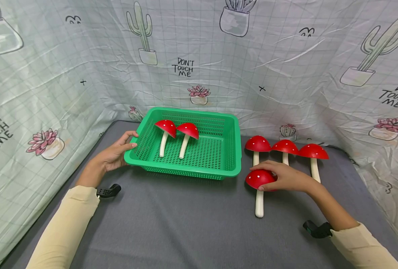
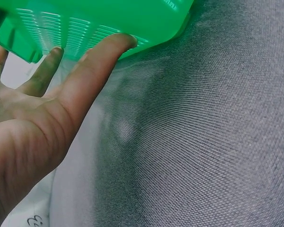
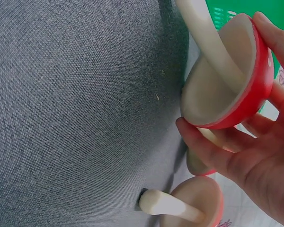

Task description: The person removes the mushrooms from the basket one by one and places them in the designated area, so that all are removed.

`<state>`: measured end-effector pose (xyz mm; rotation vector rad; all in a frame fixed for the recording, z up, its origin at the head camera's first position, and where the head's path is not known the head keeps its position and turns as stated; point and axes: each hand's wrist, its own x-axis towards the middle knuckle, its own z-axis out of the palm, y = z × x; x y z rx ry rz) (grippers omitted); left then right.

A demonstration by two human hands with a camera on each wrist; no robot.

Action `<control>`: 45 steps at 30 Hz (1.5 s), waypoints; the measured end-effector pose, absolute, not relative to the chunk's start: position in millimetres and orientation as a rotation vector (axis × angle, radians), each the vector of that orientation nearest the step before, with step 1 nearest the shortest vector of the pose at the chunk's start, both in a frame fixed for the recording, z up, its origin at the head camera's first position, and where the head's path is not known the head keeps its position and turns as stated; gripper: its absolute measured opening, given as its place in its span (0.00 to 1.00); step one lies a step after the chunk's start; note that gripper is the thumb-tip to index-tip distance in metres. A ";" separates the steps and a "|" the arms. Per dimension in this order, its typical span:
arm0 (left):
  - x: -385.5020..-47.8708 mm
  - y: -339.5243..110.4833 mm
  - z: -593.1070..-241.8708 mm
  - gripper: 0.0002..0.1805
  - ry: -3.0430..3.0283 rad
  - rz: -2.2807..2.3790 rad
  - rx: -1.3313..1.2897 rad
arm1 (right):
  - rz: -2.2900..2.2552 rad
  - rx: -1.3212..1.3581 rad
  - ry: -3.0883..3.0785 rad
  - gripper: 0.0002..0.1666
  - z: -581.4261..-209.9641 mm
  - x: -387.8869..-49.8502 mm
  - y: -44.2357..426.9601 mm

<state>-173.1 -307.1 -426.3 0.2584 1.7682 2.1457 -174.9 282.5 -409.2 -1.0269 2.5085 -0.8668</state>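
A green basket (image 1: 182, 170) holds two red-capped mushrooms with white stems, one (image 1: 166, 128) beside the other (image 1: 189, 130). My left hand (image 1: 116, 151) touches the basket's left end, its fingers spread; the left wrist view shows the thumb (image 2: 97, 71) against the basket wall (image 2: 151, 19). Right of the basket, my right hand (image 1: 283, 177) grips the cap of a mushroom (image 1: 259, 203), its stem pointing toward me. In the right wrist view my fingers and thumb curl round that red cap (image 3: 253, 101), with the pale hollow underside facing the camera.
Behind my right hand three more mushrooms stand in a row: one (image 1: 257, 144), a middle one (image 1: 285, 146) and a right one (image 1: 314, 151). Grey cloth (image 1: 185, 224) covers the table. Printed fabric (image 1: 219, 67) hangs close behind the basket and along both sides.
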 end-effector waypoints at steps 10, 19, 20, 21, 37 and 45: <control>-172.8 -306.5 -426.0 0.13 1.774 2.139 0.255 | -0.850 -1.004 2.506 0.36 -411.0 -174.3 285.4; -172.5 -307.0 -426.9 0.14 1.778 2.144 0.249 | -0.888 -0.978 2.523 0.35 -411.6 -173.2 283.6; -172.5 -307.2 -427.0 0.14 1.780 2.144 0.250 | -0.897 -0.973 2.524 0.35 -411.5 -173.2 282.7; -172.5 -307.2 -427.1 0.14 1.783 2.143 0.252 | -0.902 -0.974 2.527 0.35 -411.5 -173.0 281.7; -172.4 -306.8 -427.5 0.13 1.780 2.140 0.250 | -0.850 -0.958 2.619 0.35 -417.7 -174.7 275.2; -172.6 -307.6 -428.5 0.13 1.775 2.142 0.255 | -0.851 -0.942 2.622 0.35 -417.2 -174.4 274.0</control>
